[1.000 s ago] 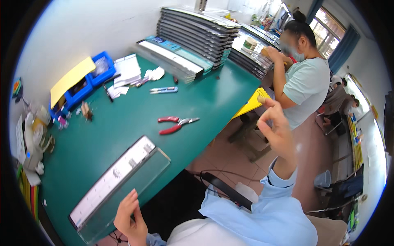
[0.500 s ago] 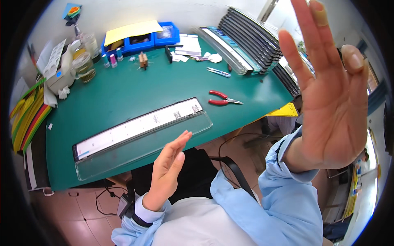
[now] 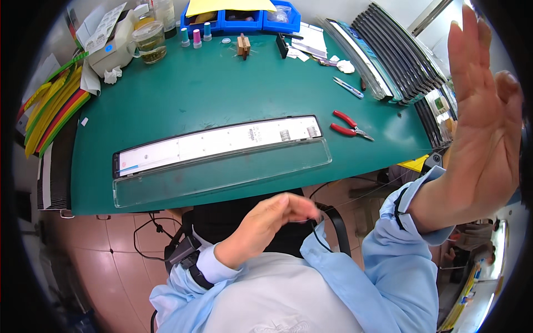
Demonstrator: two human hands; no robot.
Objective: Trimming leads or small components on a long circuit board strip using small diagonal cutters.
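My left hand (image 3: 272, 222) is in front of my body, below the table's front edge. Its fingers stretch to the right, slightly blurred, and nothing shows in them. Raised high at the right is my right hand (image 3: 480, 122), palm toward me, fingers pointing up and the thumb side bent in; I see nothing held. Closest to the left hand on the table lies a long clear plastic lid (image 3: 222, 180), hinged along a narrow black case (image 3: 115, 164). Inside that case is a white printed sheet (image 3: 216, 143) with small dark bristly rows toward its right end.
Red-handled pliers (image 3: 345, 123) and blue thread snips (image 3: 348, 87) lie on the green table (image 3: 222, 89). Stacked black cases (image 3: 397, 53) stand at the back right. Blue bins (image 3: 241, 21), thread spools (image 3: 197, 39) and a glass mug (image 3: 150, 43) line the back. A chair armrest (image 3: 337, 227) is below.
The view has shifted, so the table sits higher and further right. My left hand has turned from upright to pointing right, lower against the table edge. My right hand stays raised, further right.
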